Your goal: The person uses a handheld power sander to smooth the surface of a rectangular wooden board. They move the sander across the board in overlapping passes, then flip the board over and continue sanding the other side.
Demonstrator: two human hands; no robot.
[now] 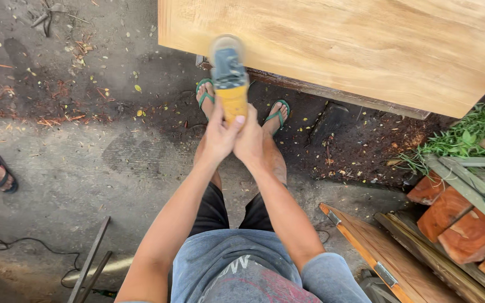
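My left hand and right hand both wrap tight around the yellow grinder, its blurred head touching the near edge of the pale wooden board, just above my green sandals.

Head cam, single view, looking steeply down the wearer's own body.

One cam only, so no 2nd view to share w/. It sits above the chest and faces down and fwd: shirt at btm centre, both forearms running up mid-frame, feet beyond, so close range on the arms, ground further off. Wooden panel fills the top right, its near edge slanting down to the right corner. Dirt ground takes the left half; stacked timber sits at the right edge.
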